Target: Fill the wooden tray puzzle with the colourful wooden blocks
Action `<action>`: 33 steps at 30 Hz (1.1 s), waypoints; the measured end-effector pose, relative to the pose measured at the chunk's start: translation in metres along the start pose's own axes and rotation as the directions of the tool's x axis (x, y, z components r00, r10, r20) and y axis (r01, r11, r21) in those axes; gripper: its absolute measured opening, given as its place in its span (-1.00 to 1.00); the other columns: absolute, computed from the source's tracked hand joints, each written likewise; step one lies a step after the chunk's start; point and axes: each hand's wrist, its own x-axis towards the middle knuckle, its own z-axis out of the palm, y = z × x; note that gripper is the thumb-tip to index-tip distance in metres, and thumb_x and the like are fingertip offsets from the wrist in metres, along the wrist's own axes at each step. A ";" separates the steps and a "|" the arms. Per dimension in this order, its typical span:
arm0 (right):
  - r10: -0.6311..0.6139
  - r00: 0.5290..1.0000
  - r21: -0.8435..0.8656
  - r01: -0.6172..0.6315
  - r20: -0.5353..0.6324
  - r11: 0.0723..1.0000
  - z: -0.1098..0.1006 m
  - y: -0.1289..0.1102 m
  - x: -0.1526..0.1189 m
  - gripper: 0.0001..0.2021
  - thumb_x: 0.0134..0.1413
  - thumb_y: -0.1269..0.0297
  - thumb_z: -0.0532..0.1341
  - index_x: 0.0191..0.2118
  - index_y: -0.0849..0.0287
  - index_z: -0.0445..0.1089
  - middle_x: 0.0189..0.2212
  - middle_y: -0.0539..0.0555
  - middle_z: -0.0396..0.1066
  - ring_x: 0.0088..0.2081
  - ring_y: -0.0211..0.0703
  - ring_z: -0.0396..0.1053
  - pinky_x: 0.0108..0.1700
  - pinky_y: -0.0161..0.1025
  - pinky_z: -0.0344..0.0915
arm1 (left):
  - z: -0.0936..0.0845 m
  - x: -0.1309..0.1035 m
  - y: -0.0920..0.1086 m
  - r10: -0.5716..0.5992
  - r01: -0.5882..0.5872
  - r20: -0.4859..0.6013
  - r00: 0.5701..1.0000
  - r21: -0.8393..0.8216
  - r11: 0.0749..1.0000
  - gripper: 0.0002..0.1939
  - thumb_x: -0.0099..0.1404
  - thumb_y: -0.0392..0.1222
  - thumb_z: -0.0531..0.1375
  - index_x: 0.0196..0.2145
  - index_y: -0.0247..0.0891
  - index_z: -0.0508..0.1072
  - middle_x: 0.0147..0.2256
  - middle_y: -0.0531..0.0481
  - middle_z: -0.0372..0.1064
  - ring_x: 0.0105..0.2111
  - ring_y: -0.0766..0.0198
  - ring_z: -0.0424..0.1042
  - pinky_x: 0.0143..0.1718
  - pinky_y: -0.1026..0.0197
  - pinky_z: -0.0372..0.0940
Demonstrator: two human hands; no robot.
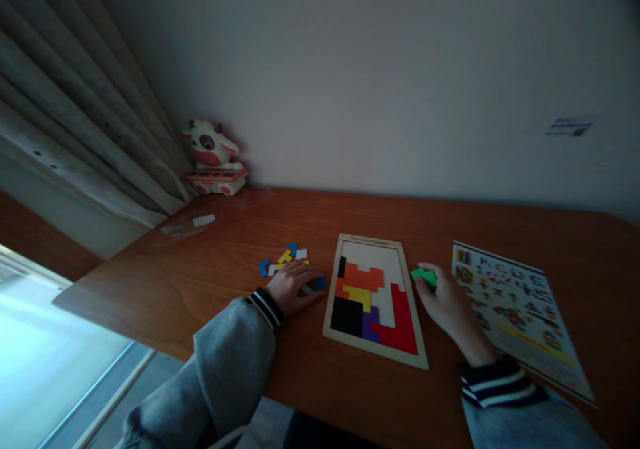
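A wooden puzzle tray [376,357] lies between my hands, its lower part filled with orange, black, yellow, purple and red pieces. A pale bare area shows in its upper part and beside the red piece [404,322]. My right hand [447,302], right of the tray, pinches a green piece [424,276] between thumb and fingers. My left hand [295,287] rests left of the tray over loose pieces, fingers apart. A blue piece [319,283] is at its fingertips and a white one shows under the fingers. Several yellow, blue and white pieces [285,256] lie just beyond it.
A printed pattern sheet [520,309] lies at the right, partly behind my right hand. A cow-shaped toy [214,159] stands at the table's back left, with clear plastic wrap [185,228] in front of it. A curtain [85,95] hangs at the left.
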 end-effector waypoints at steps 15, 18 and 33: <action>-0.018 0.998 -0.331 0.036 0.058 0.943 -0.005 -0.002 -0.005 -0.58 0.13 0.10 0.08 -0.03 0.24 0.47 -0.18 0.33 0.42 -0.14 0.21 0.40 -0.15 0.04 0.32 | 0.002 -0.002 0.001 -0.031 0.026 -0.074 0.997 -0.066 0.997 -0.66 0.24 -0.13 0.21 -0.02 -0.18 0.46 -0.07 -0.09 0.48 -0.07 0.15 0.49 0.02 0.08 0.41; -0.002 0.998 -0.322 0.024 0.067 0.946 -0.005 -0.003 -0.005 -0.58 0.13 0.08 0.08 -0.03 0.21 0.47 -0.16 0.32 0.42 -0.12 0.22 0.40 -0.14 0.07 0.31 | 0.002 -0.002 0.000 0.014 -0.019 -0.072 0.997 -0.065 0.998 -0.71 0.28 -0.18 0.16 -0.05 -0.18 0.49 -0.11 -0.08 0.51 -0.13 0.19 0.52 -0.02 0.12 0.43; -0.364 0.926 -0.034 0.368 0.099 0.929 -0.005 -0.073 -0.003 -0.79 0.20 0.09 0.09 -0.17 -0.10 0.45 -0.12 -0.05 0.48 -0.06 -0.10 0.42 0.01 -0.17 0.27 | -0.009 0.003 -0.002 -0.063 0.063 -0.004 0.998 -0.018 0.998 -0.56 0.26 0.02 0.23 0.02 -0.26 0.43 -0.02 -0.14 0.47 -0.01 0.07 0.46 0.09 0.06 0.36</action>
